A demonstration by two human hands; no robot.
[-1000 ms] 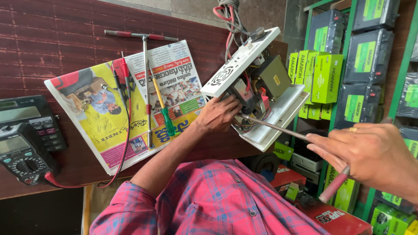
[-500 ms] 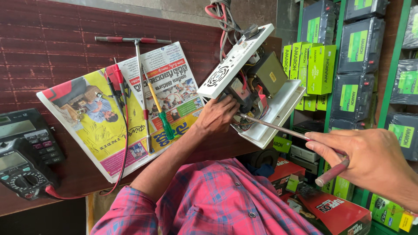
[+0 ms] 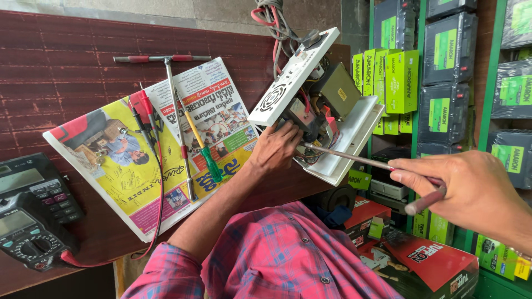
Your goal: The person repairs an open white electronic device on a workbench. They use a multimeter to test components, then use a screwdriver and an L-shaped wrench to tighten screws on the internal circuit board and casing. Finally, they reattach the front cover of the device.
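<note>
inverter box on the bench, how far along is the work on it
Done: the white inverter box is already opened, its transformer and wiring exposed, tilted at the table edge. In hand: the left hand steadies its internals while the right hand points a long screwdriver into them. Left: the box is still open; a green-handled screwdriver, a T-handle wrench and red probes lie on the newspaper, with a multimeter nearby.

I see green boxes (image 3: 396,77) stacked upright on the shelf, right of centre. Dark battery cartons (image 3: 449,47) with green labels fill the green racks. Red-and-black boxes (image 3: 429,260) lie bottom right. Two grey meter screens (image 3: 19,180) sit at the counter's left edge.
</note>
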